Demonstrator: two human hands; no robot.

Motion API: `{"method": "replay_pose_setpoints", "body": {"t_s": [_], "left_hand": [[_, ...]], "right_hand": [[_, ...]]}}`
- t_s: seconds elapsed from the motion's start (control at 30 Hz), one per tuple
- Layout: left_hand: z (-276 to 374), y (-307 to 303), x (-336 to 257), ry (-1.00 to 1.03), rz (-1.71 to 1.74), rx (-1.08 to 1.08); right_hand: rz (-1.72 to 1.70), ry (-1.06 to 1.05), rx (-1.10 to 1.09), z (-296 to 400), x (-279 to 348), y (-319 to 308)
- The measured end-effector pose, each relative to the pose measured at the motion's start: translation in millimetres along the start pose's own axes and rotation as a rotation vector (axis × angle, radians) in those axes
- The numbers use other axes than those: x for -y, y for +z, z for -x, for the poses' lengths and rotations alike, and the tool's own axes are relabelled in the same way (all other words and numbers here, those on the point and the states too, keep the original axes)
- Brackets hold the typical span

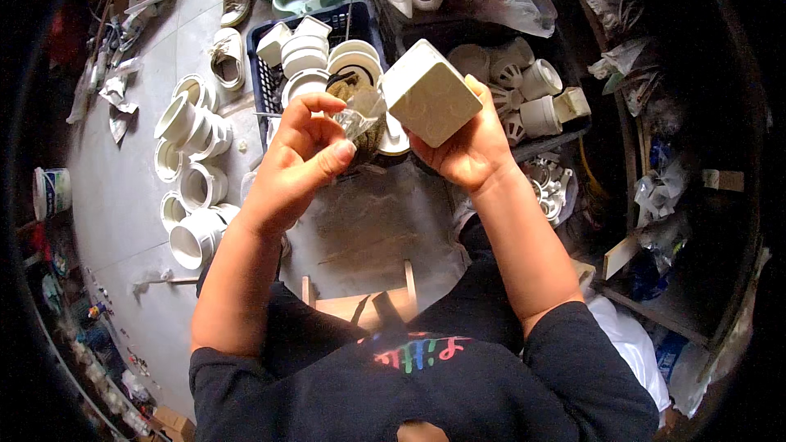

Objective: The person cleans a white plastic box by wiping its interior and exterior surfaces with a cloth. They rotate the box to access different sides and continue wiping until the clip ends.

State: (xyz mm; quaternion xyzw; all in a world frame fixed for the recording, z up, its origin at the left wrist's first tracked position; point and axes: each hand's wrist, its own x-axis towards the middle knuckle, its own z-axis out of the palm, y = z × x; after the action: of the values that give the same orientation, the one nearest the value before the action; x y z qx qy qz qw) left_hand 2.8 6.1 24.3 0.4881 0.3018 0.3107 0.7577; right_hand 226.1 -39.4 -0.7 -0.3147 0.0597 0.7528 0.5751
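Note:
My right hand (470, 147) holds a square white box-shaped piece (436, 98), one flat dusty face turned up towards me. Beside it on the left, my left hand (301, 153) has its fingers curled around a crumpled piece of clear plastic film (362, 112). Below the hands and farther off stands a dark blue plastic basket (258, 73) with white pots (304, 52), a brown knitted cloth (362, 146) and a white ring-like part inside. What the fingers under the box touch is hidden.
White plastic pipe fittings (199, 184) lie piled on the floor at left, near a pair of shoes (227, 56). A dark crate (546, 147) at right holds white cups and slotted parts. A wooden stool (362, 307) stands between my legs.

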Motion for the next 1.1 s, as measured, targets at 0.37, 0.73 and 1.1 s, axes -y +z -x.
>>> {"method": "replay_pose_setpoints", "body": {"t_s": [0.37,0.73,1.1], "left_hand": [[-8.2,-12.5,10.7,0.406,-0.849,-0.118],[-7.3,-2.7,8.3,0.878,-1.221,-0.145],[-1.5,-10.5,15.4,0.539,-0.801,-0.269]], "right_hand": [[0.177,0.154,-0.058,10.7,-25.8,8.9],[0.384,0.253,-0.045,17.9,-32.6,8.2],[0.855,-0.421,0.184,8.0,-38.8,-7.5]]}}
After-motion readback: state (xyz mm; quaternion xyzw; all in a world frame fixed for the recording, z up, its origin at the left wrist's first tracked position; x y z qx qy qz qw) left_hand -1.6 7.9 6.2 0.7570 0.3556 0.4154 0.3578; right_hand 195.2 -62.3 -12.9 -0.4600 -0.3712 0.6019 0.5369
